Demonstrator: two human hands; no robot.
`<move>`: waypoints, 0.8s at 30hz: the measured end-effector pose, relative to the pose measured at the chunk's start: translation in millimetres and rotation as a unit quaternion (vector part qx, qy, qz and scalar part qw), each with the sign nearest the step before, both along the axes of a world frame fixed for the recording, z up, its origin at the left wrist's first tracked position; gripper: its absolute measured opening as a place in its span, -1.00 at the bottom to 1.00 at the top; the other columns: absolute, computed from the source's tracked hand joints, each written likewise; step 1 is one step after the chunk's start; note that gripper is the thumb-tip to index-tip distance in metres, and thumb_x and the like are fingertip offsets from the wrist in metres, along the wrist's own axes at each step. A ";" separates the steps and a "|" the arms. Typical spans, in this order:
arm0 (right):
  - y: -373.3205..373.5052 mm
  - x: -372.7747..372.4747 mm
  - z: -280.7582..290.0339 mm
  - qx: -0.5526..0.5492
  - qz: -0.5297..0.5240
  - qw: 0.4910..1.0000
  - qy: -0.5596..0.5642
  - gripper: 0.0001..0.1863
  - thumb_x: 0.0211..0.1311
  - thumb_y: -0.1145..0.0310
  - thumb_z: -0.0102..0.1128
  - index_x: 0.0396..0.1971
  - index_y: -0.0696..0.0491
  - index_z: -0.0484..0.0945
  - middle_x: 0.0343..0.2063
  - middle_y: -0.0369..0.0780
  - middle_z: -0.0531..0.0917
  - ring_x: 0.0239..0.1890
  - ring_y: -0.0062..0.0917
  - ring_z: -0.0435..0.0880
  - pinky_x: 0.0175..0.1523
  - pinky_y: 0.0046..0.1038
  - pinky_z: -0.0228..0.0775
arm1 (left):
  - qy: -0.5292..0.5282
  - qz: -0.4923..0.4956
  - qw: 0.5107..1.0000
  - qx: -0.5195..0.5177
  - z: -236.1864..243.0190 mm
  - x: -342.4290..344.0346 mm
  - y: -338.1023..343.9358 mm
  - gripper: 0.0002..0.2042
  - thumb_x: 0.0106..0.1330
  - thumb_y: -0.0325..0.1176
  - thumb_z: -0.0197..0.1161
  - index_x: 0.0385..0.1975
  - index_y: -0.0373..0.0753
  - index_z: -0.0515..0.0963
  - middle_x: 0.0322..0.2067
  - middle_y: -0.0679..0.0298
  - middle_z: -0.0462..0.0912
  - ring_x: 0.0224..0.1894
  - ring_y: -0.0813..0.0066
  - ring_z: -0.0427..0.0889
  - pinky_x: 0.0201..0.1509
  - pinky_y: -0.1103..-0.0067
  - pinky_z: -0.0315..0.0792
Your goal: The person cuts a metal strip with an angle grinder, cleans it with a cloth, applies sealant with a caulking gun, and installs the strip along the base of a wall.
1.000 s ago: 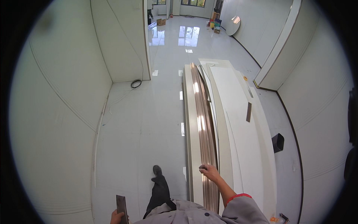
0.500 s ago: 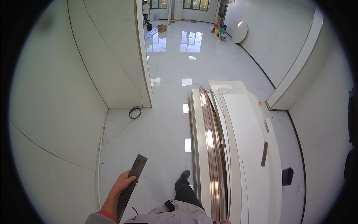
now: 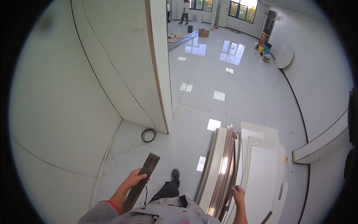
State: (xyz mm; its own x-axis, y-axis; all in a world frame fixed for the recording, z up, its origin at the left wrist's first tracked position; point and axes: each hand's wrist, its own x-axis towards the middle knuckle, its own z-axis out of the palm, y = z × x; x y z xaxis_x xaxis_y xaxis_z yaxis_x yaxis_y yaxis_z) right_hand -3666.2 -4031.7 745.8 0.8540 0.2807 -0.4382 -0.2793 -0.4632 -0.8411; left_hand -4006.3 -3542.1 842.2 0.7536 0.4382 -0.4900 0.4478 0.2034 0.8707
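Note:
A long, flat dark brown strip (image 3: 149, 164) slants up from the lower edge, with my left hand (image 3: 135, 178) closed round it. My right hand (image 3: 237, 193) hangs over the long stack at lower right, fingers curled; whether it holds something small is hidden. That stack has shiny copper-toned trim lengths (image 3: 223, 164) lying lengthwise beside cream boards (image 3: 210, 164) and flat white panels (image 3: 261, 164). A short dark piece (image 3: 266, 218) lies on the panels. My dark-shod foot (image 3: 175, 173) is on the glossy floor left of the stack.
A coiled black cable (image 3: 148, 135) lies by the left wall corner (image 3: 162, 123). A right wall end (image 3: 317, 147) juts beside the stack. Farther off are a person (image 3: 184, 11), a cardboard box (image 3: 204, 33), long lengths (image 3: 182, 41), a bucket (image 3: 190, 29) and a round panel (image 3: 284, 56) leaning at right.
The view has moved forward and turned leftward, bringing the far room and cable closer. My left hand has risen with the strip. My right hand is lower in view and farther right.

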 end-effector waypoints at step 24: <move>300.0 665.6 -123.0 -0.088 -0.073 0.971 0.211 -0.79 0.24 0.36 0.17 -0.29 0.20 0.61 -0.45 -0.20 0.67 -0.40 -0.51 0.69 -0.36 -0.46 0.57 | -0.166 -0.085 0.979 0.084 54.6 983.0 391.7 -0.81 0.32 -0.29 0.33 -0.28 -0.31 0.64 -0.45 0.42 0.60 -0.34 0.71 0.49 -0.25 0.63 0.39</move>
State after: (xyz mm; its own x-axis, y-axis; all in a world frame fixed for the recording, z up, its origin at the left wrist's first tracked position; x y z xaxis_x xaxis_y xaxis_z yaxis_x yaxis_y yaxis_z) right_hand -3000.5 -3731.7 622.8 0.6134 0.0587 -0.7876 -0.6551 -0.5193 -0.5489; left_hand -3023.3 -3150.4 896.8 0.9283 0.3456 -0.1369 0.1492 -0.0090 0.9888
